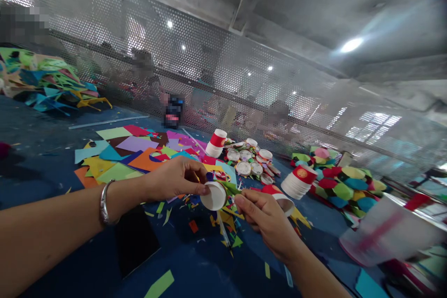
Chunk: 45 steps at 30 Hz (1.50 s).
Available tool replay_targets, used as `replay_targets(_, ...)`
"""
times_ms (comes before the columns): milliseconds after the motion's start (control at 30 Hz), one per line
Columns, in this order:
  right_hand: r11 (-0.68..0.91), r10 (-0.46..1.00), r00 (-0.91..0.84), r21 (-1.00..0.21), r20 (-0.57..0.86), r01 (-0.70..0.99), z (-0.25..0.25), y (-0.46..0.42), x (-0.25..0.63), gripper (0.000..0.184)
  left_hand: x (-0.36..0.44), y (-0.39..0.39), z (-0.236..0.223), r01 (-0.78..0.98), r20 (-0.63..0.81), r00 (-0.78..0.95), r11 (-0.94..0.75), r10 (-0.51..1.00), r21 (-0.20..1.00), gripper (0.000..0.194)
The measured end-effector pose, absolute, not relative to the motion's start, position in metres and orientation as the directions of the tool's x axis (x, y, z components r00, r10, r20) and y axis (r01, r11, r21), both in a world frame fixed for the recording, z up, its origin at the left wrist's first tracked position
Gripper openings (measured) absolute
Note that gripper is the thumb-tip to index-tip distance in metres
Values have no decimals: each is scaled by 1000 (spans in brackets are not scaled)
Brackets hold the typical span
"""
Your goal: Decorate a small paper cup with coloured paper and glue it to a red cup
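Between thumb and fingers, my left hand (185, 177) grips a small white round piece (213, 196) that looks like the bottom of a paper cup. Green paper (231, 188) sticks out from its right side, and my right hand (261, 212) pinches the end of it. A red and white paper cup (284, 205) lies on its side just beyond my right fingers. Under both hands, small coloured paper scraps (226, 219) are scattered over the dark blue table (195, 270). A silver bracelet (105, 202) is on my left wrist.
Coloured paper sheets (129, 144) spread at left centre. Stacked paper cups (216, 143) and a pile of round cup pieces (244, 156) stand behind. At right are another cup stack (299, 181), coloured paper shapes (345, 184) and a translucent container (387, 228). A perforated screen (209, 70) runs behind.
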State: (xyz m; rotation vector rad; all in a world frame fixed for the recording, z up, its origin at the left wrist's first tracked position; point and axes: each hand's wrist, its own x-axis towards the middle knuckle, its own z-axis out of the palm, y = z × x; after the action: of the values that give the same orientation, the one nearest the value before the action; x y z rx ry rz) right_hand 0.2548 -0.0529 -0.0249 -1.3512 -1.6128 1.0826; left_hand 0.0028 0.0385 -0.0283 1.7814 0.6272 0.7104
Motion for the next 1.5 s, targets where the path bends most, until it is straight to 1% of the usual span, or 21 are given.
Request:
replay_targets(200,81,988,-155,-934,28,347,-25,-53,255,46,2,38,-28,66,169,674,-286,719,956,32)
replay_targets(467,84,988,-153,-923,28,376,-24,-53,254,47,2,43,-33,47,202,679,-317,706,947,35)
replay_targets(700,102,987,-157,-905,39,413,-25,-54,253,46,3,38,-26,49,213,675,-330,707,943,27)
replay_targets(967,100,986,-166,-899,32,426,-25,-54,254,46,3,35,-22,56,230,677,-361,699,931,26)
replay_targets(1067,99,986,-164,-894,29,437,-25,-53,254,46,2,36,-22,39,222,690,-342,689,939,27)
replay_targets(1167,119,987,-153,-887,55,446,-23,-52,254,47,2,36,-23,4,183,689,-256,702,967,30)
replay_targets(1233,165,982,-161,-850,96,500,-23,-51,254,47,2,35,-21,-53,180,664,-195,726,979,33)
replay_targets(1333,243,969,-195,-717,151,654,-25,-51,252,43,3,33,-17,-149,209,586,-150,783,977,38)
replay_targets(1400,243,969,-212,-625,125,742,-28,-51,249,40,3,32,-14,-164,199,542,-130,817,978,39)
replay_targets(1500,222,971,-236,-541,44,811,-32,-53,244,33,4,32,-15,-123,154,527,-105,836,987,37)
